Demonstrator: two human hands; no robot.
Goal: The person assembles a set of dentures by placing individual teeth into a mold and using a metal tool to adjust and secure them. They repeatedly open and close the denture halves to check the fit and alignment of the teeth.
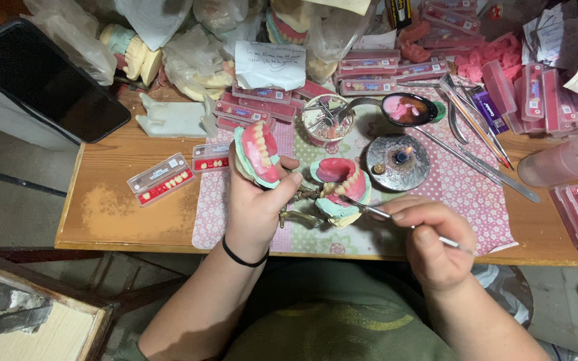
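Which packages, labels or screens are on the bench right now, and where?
Phone: far left, flat, dark blank screen.
Tooth card: left of the left hand, clear rectangle, red strip.
Paper note: top centre, white, handwritten.
Pink slim boxes: stacked top centre and right.

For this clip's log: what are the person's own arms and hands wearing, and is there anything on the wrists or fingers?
Both forearms are bare, with no sleeves reaching them and no gloves. The left hand has a thin black band around its wrist. The right hand shows no band, watch or ring from this view. No rings are visible on the left fingers either. Below the arms, an olive-green garment with a yellowish print covers the torso.
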